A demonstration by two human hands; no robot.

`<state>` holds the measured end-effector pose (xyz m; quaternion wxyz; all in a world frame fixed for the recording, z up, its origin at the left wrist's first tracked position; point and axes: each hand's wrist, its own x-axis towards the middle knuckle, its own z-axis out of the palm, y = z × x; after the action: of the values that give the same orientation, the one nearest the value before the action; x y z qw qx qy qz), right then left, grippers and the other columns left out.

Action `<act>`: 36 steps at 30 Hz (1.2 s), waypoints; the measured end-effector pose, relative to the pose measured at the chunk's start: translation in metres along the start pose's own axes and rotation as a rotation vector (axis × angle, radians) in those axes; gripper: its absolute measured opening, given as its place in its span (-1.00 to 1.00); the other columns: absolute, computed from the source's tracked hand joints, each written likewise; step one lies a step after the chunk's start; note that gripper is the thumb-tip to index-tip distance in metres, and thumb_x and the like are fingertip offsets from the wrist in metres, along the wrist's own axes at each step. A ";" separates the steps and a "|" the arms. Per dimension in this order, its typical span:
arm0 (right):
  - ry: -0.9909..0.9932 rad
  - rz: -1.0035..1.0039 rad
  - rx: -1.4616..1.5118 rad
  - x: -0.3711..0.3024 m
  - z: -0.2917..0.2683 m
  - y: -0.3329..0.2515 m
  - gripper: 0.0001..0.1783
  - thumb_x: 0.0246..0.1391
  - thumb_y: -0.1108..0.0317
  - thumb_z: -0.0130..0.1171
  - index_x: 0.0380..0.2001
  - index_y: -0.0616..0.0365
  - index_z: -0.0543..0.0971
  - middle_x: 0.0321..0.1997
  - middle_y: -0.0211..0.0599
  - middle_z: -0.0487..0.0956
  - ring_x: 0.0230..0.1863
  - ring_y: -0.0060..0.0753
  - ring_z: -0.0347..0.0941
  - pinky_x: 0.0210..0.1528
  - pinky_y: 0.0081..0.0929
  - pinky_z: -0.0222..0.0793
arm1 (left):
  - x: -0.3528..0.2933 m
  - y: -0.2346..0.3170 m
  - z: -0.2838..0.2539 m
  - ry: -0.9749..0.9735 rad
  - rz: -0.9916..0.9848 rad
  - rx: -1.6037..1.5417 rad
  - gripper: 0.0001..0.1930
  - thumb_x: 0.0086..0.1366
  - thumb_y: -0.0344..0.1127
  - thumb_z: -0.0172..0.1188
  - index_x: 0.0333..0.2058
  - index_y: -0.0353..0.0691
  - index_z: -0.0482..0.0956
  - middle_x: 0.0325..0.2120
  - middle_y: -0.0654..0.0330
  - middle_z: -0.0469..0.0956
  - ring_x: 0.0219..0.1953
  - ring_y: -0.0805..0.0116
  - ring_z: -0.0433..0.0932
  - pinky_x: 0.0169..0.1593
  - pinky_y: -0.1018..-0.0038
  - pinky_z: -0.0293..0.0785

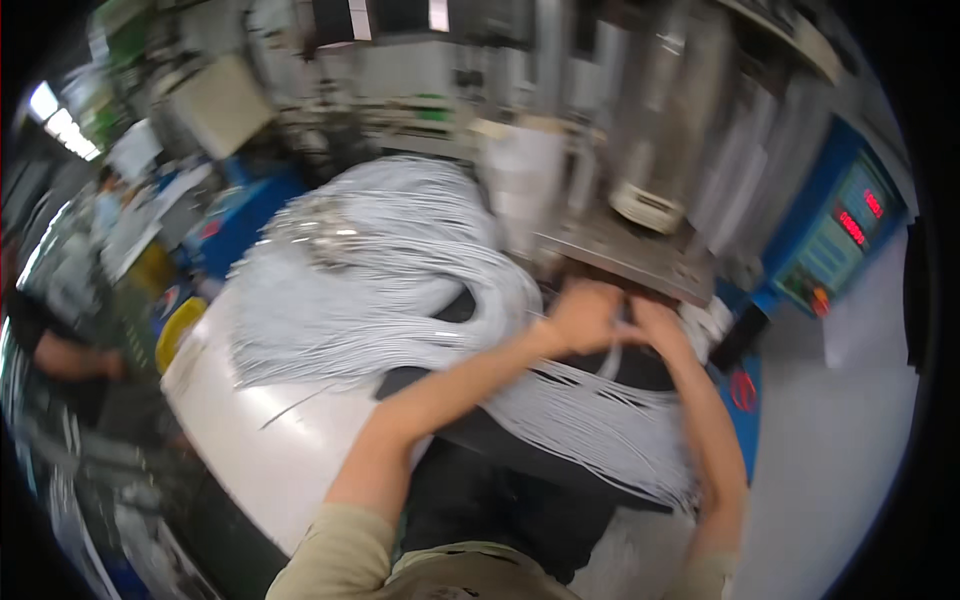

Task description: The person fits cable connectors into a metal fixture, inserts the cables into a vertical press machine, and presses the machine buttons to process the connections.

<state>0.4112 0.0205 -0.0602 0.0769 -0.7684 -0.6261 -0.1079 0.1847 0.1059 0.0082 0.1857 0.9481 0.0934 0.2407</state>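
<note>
My left hand (583, 318) and my right hand (653, 322) meet just under the front edge of a machine's steel plate (625, 258). Both have their fingers drawn together in a pinch, somewhat smeared by motion. A thin light grey cable (612, 360) hangs from between them; its gripped end is hidden by the fingers. Below my hands, a sheaf of the same grey cables (600, 425) lies across my dark-covered lap, under my left forearm. The large bundle of grey cables (370, 280) spreads over the white table (270, 455) to the left, with metallic ends (335, 235) heaped on it.
A blue control box (830, 235) with red lit digits stands on the right. Behind the plate rises the machine's column (655, 130). Blue bins (245, 220) and a yellow round object (180, 332) sit beyond the table's left side. At far left shows another person's arm (75, 355).
</note>
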 end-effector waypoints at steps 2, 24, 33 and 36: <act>-0.316 0.036 0.063 -0.020 -0.062 -0.072 -0.39 0.18 0.21 0.15 0.29 0.16 0.43 0.24 0.11 0.54 0.28 0.18 0.43 0.30 0.09 0.28 | -0.058 0.029 -0.029 0.055 0.236 -0.335 -0.23 0.13 0.19 0.38 0.10 -0.35 0.49 0.15 -0.17 0.46 0.16 -0.21 0.41 0.25 -0.02 0.30; -0.227 -0.114 -0.264 -0.275 -0.111 -0.163 0.27 -0.23 -0.03 0.54 0.52 0.09 0.12 0.50 0.20 0.17 0.53 0.29 0.05 0.46 0.40 -0.03 | -0.357 0.009 0.018 0.062 -1.179 -1.000 -0.31 0.47 0.24 0.06 -0.60 -0.27 0.67 -0.63 0.22 0.66 -0.69 0.41 0.58 -0.65 0.49 0.46; 0.237 -0.337 -0.421 -0.264 -0.098 -0.154 0.25 -0.17 -0.05 0.51 0.52 0.09 0.10 0.50 0.23 0.16 0.54 0.28 0.02 0.47 0.38 -0.04 | -0.360 0.011 0.017 -0.005 -1.216 -1.096 -0.24 0.44 0.36 -0.01 -0.60 -0.26 0.64 -0.61 0.15 0.68 -0.64 0.32 0.66 -0.64 0.45 0.51; 0.213 -0.342 -0.411 -0.244 -0.076 -0.137 0.23 -0.15 -0.05 0.50 0.52 0.10 0.10 0.50 0.23 0.16 0.54 0.27 0.02 0.47 0.37 -0.04 | -0.357 0.015 0.011 -0.039 -1.264 -1.124 -0.28 0.47 0.31 -0.01 -0.55 -0.26 0.66 -0.59 0.17 0.70 -0.65 0.34 0.66 -0.65 0.47 0.51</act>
<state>0.2251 -0.2017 -0.0532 -0.0343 -0.6354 -0.7001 -0.3241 -0.1180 -0.0062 -0.1456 0.7307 0.4882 0.4694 0.0856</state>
